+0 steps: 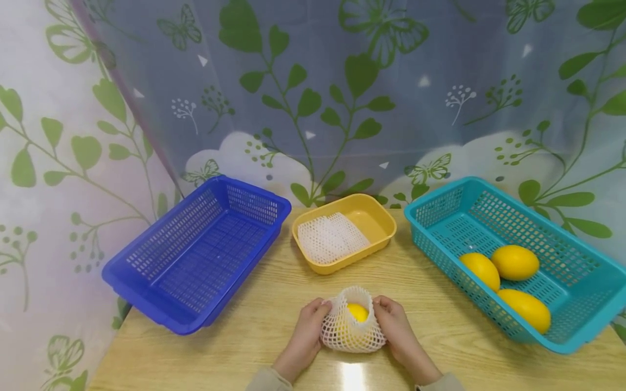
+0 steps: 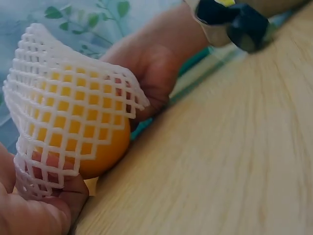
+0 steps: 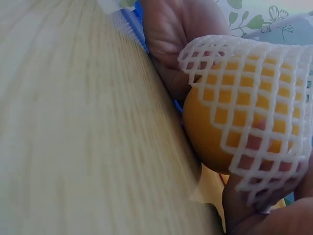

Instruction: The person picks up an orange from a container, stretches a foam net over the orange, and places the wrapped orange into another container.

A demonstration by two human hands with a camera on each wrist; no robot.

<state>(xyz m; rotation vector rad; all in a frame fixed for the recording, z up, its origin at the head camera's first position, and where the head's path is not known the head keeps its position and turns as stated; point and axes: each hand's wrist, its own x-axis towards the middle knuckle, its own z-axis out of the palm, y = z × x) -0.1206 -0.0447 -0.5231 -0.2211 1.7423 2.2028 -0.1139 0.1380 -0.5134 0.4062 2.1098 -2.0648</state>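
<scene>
A white foam fruit net (image 1: 352,339) is stretched around a smooth yellow oval fruit (image 1: 358,312) close over the table's front. My left hand (image 1: 307,332) pinches the net's left side between thumb and fingers. On the opposite side my right hand (image 1: 397,330) grips the net's edge the same way. The net's upper opening gapes, and the fruit's top shows through it. From the left wrist, the fruit (image 2: 110,154) bulges bare below the mesh (image 2: 73,107), low by the tabletop. In the right wrist view some fingertips are seen through the mesh (image 3: 259,98).
A yellow tray (image 1: 381,220) behind my hands holds flattened white foam nets (image 1: 330,239). At left stands a blue basket (image 1: 195,266) with nothing in it. The teal basket (image 1: 435,260) at right holds three yellow fruits (image 1: 515,263). A patterned curtain (image 1: 313,70) hangs behind the wooden table (image 1: 254,320).
</scene>
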